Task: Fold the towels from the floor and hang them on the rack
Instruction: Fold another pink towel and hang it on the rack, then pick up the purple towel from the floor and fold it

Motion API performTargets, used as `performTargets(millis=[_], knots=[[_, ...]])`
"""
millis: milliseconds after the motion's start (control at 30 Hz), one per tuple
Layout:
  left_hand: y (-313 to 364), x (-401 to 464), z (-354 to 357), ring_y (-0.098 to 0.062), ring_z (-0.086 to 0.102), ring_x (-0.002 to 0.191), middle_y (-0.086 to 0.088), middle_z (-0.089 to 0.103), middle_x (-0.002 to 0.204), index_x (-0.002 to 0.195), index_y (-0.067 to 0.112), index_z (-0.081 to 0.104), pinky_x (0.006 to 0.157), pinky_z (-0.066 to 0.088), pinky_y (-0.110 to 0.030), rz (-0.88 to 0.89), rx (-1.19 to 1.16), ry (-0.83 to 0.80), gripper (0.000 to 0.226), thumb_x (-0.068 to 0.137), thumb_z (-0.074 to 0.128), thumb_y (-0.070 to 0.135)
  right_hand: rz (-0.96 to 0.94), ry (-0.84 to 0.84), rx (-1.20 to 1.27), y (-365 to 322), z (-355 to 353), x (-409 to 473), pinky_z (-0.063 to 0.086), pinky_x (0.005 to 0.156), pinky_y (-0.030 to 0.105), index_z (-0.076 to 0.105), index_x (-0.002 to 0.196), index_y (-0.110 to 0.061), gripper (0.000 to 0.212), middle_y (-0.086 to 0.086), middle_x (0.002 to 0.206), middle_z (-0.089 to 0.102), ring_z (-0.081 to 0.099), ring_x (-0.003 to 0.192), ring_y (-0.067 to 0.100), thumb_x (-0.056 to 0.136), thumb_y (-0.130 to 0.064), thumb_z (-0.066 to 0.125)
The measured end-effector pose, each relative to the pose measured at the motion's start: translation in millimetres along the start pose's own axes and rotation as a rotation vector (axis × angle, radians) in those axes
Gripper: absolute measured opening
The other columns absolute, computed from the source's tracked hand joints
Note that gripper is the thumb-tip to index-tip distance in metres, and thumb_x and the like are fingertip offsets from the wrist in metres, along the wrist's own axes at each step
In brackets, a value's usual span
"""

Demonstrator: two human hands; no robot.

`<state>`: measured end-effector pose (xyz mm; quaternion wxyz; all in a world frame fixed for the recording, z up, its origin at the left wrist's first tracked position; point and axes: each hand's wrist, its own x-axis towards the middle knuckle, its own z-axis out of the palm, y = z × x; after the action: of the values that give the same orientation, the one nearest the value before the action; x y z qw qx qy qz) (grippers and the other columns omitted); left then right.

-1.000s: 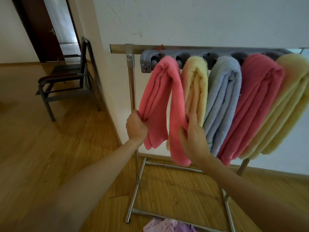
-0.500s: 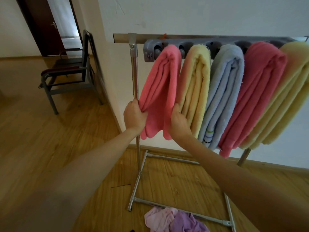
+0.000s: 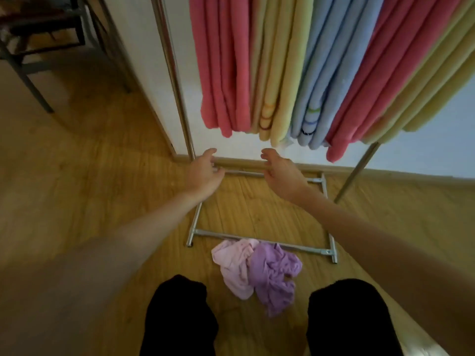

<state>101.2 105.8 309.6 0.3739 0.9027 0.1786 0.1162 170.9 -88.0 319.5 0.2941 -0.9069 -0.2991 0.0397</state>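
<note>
Towels (image 3: pixel 257 268), a pale pink and a purple one, are being left crumpled on the floor (image 3: pixel 90 176) against the front bar of the rack (image 3: pixel 259 237), nearer the viewer than both hands and between the black-clad knees. The left hand (image 3: pixel 205 170) and right hand (image 3: pixel 280 170) are being held empty, fingers loosely spread, just below five folded towels (image 3: pixel 316 68) that are hanging from the rack. Nothing is being touched by either hand.
</note>
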Motion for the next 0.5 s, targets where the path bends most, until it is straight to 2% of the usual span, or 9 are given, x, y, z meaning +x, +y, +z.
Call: performTargets(millis=[133,200,267,400,500], knots=[[-54,-24,66,-0.023,0.058,0.112,-0.007,0.057,0.129,0.14,0.012,0.043,0.092,0.05,-0.037,-0.117,0.099,-0.162,0.055,0.088,0.061,0.016,0.209,-0.19,-0.027,69,58,-40,0.047,0.092,0.046,0.036,0.136,-0.009,0.049,0.018,0.127,0.058,0.057,0.115,0.035,0.091,-0.013,0.052],[-73,-38,101,-0.026,0.056,0.116,-0.009,0.056,0.131,0.14,0.01,0.043,0.094,0.046,-0.032,-0.162,0.131,-0.258,0.056,0.086,0.061,0.013,0.315,-0.298,-0.023,101,88,-61,0.045,0.094,0.042,0.032,0.141,-0.006,0.053,0.022,0.131,0.053,0.053,0.118,0.037,0.092,-0.012,0.052],[-91,-51,135,-0.027,0.056,0.116,-0.011,0.057,0.129,0.137,0.008,0.045,0.089,0.041,-0.025,-0.203,0.137,-0.347,0.054,0.086,0.06,0.01,0.39,-0.379,-0.006,131,117,-82,0.041,0.092,0.038,0.029,0.143,-0.004,0.056,0.024,0.131,0.051,0.051,0.12,0.037,0.092,-0.011,0.051],[-127,-73,198,-0.031,0.054,0.118,-0.014,0.057,0.129,0.132,0.007,0.048,0.094,0.044,-0.038,-0.228,0.192,-0.496,0.048,0.086,0.057,0.014,0.495,-0.471,0.026,187,172,-121,0.042,0.094,0.041,0.039,0.133,0.002,0.049,0.025,0.129,0.051,0.048,0.121,0.038,0.086,-0.004,0.052],[-147,-87,237,-0.032,0.058,0.107,-0.016,0.062,0.117,0.12,0.002,0.057,0.087,0.046,-0.038,-0.223,0.214,-0.565,0.036,0.085,0.055,0.009,0.553,-0.524,0.048,226,210,-143,0.044,0.093,0.043,0.041,0.13,0.001,0.049,0.021,0.132,0.049,0.047,0.122,0.037,0.084,-0.007,0.052]])
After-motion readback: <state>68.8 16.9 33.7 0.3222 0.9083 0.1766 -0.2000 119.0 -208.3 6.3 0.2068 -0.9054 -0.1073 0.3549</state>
